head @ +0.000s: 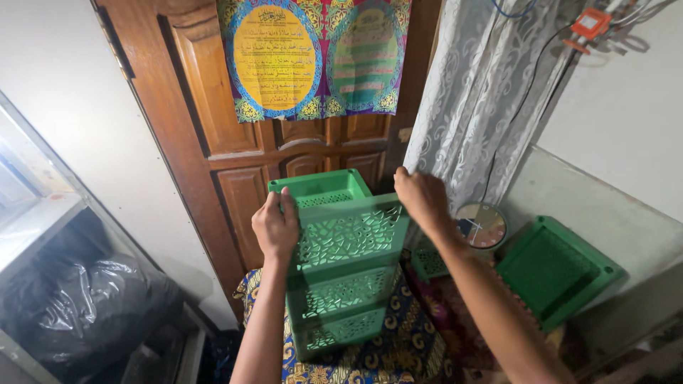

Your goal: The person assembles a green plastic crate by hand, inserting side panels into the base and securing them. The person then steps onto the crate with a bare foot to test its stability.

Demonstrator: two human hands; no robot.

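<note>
Here, from the head view, both hands grip a green plastic rack of stacked, perforated trays standing upright on a patterned cloth before a wooden door. The left hand has its fingers clamped on the top tray's left corner; the right hand clasps the right corner. A loose green tray leans nearby, beside a round clock.

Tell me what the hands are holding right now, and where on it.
Both hands grip the green plastic drawer rack at its top tier: left hand on the left corner, right hand on the right corner.
</note>
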